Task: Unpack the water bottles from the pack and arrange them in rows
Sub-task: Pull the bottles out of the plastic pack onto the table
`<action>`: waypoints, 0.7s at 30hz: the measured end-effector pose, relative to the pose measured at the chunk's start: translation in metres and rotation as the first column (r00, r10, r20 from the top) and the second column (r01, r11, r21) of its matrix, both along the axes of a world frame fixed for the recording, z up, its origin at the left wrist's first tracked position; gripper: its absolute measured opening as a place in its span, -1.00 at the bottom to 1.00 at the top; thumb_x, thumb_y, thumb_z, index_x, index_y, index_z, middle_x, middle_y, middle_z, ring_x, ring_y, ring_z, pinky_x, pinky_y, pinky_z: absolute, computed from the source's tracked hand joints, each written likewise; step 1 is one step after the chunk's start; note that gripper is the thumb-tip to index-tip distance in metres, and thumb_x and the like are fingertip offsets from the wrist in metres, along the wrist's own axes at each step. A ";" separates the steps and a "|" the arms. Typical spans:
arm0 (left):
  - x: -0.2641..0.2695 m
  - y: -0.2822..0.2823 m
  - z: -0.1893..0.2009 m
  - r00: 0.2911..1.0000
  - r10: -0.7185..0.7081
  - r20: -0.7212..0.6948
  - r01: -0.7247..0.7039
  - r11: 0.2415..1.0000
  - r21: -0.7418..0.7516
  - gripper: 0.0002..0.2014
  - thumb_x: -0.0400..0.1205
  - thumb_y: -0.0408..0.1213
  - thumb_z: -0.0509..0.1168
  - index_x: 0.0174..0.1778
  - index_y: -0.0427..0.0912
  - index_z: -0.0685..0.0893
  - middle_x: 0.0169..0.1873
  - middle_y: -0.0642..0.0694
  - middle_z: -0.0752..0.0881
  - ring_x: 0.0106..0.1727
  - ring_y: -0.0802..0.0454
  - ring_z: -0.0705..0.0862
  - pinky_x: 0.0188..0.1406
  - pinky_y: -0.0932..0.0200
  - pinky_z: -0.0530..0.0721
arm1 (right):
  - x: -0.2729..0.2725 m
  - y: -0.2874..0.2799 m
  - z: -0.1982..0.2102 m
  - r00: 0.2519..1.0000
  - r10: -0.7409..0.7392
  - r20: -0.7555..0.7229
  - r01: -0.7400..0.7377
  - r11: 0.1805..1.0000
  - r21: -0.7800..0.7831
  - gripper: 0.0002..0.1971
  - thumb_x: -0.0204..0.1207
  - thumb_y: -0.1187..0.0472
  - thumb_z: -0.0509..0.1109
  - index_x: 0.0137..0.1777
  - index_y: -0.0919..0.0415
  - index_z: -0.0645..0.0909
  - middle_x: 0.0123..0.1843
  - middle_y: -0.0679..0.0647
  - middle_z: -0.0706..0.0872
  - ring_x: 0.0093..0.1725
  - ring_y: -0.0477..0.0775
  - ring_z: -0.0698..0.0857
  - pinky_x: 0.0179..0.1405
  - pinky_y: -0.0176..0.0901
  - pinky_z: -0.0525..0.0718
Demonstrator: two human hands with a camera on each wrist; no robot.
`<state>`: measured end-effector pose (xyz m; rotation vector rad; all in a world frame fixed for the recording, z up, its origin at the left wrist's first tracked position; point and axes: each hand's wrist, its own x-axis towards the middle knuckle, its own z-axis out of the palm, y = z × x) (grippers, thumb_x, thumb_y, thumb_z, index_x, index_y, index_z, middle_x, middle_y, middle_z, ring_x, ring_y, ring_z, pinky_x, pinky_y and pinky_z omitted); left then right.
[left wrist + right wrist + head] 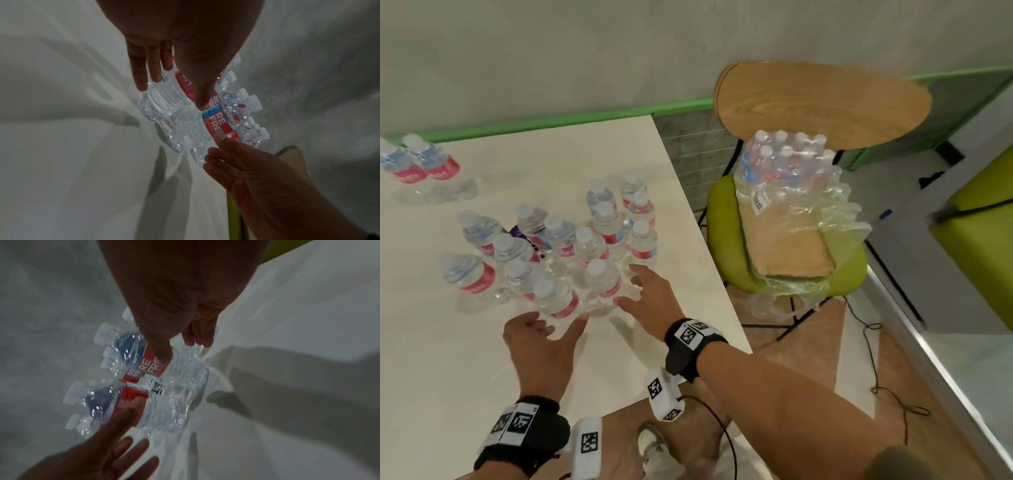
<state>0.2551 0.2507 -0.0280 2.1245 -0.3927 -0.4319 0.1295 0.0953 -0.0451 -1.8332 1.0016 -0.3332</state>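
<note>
Here, a loose cluster of water bottles (571,246) stood upright on the white table (448,359), well in from its far edge. The person's left hand (541,342) reached toward the nearest bottle (556,298) of that cluster, fingers spread and relaxed, the thumb angled out toward the bottle's base; nothing was clasped in it. The right hand (650,294) lay just beside the cluster on the side toward the chair (822,102), fingers straight and splayed, the fingertips at the base of a neighbouring bottle (602,277); it gripped nothing either. In the left wrist view the left hand's fingers (144,65) extended loosely over a bottle's ribbed lower half, and whether they touched it could not be told. Two further bottles (421,161) stood apart from the cluster, near the table's far corner. Beyond the table's side edge, the torn plastic pack (787,168) sat on the chair's green seat with several bottles still inside it, its loose wrap spilling over a tan folded cloth (787,246).
</note>
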 end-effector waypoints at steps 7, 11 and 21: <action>-0.063 -0.005 0.013 0.958 -0.250 -0.142 0.270 0.951 0.153 -0.70 0.48 0.06 0.53 -0.07 0.02 0.61 -0.20 -0.01 0.78 -0.18 -0.02 0.77 0.02 -0.12 0.72 | -0.087 -0.027 0.026 0.985 -0.141 0.094 0.148 0.987 -0.069 -0.83 0.54 0.00 0.41 0.05 0.02 0.69 -0.13 -0.10 0.77 -0.08 -0.14 0.72 0.00 -0.11 0.74; -0.132 -0.047 0.026 0.795 -0.572 -0.202 0.593 0.804 0.055 -0.87 0.60 -0.06 0.44 -0.10 -0.01 0.71 -0.23 0.11 0.79 -0.14 0.14 0.76 -0.08 -0.02 0.78 | -0.156 -0.061 0.040 0.976 -0.216 0.024 0.217 0.964 -0.152 -0.78 0.62 0.00 0.33 -0.20 0.04 0.68 -0.32 -0.08 0.74 -0.29 -0.11 0.68 -0.24 -0.11 0.69; -0.265 -0.234 0.032 0.531 -0.846 -0.055 0.847 0.532 -0.002 -0.67 0.77 -0.14 0.20 0.45 -0.04 0.56 0.33 0.10 0.62 0.33 0.24 0.57 0.33 0.29 0.55 | -0.276 -0.218 0.030 0.883 -0.383 -0.271 0.375 0.923 -0.085 -0.75 0.63 0.05 0.21 0.11 0.09 0.68 -0.13 -0.01 0.80 -0.18 0.04 0.78 -0.15 -0.03 0.78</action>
